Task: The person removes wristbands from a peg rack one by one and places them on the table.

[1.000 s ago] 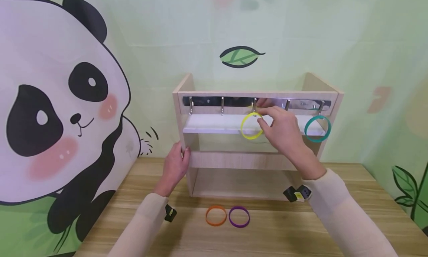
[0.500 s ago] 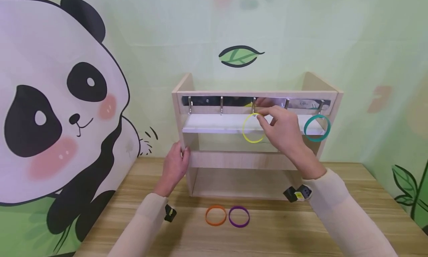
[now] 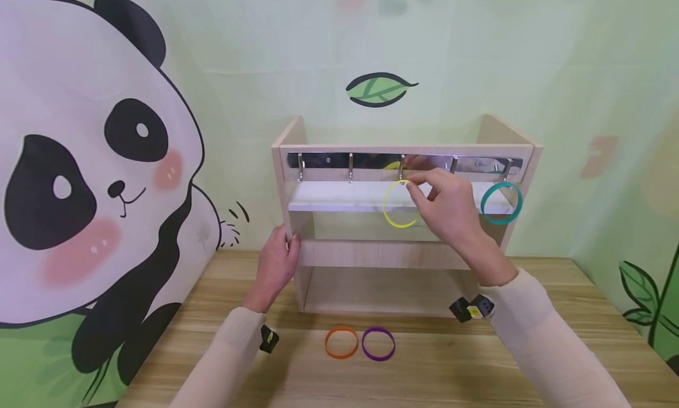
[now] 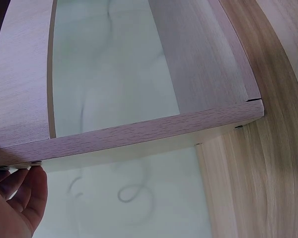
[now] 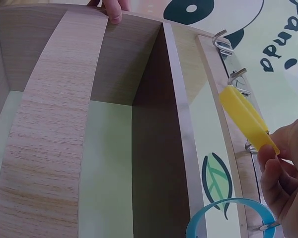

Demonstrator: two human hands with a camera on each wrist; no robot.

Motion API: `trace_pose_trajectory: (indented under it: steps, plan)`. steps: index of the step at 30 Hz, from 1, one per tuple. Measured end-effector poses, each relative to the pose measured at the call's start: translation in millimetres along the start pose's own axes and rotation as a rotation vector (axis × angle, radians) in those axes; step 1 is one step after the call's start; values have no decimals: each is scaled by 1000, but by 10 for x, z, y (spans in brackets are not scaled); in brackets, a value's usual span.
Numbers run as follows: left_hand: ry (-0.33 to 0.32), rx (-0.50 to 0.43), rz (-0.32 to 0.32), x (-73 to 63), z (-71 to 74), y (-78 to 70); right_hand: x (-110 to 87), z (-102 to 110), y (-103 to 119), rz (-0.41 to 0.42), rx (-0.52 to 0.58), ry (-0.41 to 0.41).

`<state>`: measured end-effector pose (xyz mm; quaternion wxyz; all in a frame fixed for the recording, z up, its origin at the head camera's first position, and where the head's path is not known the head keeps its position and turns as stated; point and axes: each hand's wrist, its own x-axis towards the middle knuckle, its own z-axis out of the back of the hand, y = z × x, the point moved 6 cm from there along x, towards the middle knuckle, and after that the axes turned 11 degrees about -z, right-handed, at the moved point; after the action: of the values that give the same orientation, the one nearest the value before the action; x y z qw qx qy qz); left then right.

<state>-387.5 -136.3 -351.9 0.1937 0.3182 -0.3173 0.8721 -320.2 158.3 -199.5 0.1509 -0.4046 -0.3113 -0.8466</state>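
My right hand pinches a thin yellow wristband between thumb and fingers, just below the middle metal hook of a small wooden shelf unit. From the right wrist view, the yellow band appears edge-on beside the hook row. On the rightmost hook hangs a teal wristband. My left hand grips the unit's left side panel, its fingertips against the outer face in the left wrist view. Its thumb shows over the panel edge in the right wrist view.
An orange wristband and a purple wristband lie side by side on the wooden table in front of the unit. Several hooks sit on a shiny metal strip. A panda-printed backdrop stands behind.
The yellow wristband has turned slightly and dropped a little at the right fingertips, its rim looking thinner. Both hands stay nearly in place; the head view shifts very slightly.
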Motion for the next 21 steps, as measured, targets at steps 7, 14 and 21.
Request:
trace_pose_trajectory:
  steps: [7, 14, 21]
  plan:
    - [8, -1, 14, 0, -9, 15, -3, 9, 0, -10, -5, 4]
    - [10, -5, 20, -2, -11, 21, -6, 47, 19, -15, 1, -9]
    - [-1, -5, 3, 0, 2, 15, -64, 86, 20, -10, 17, -5]
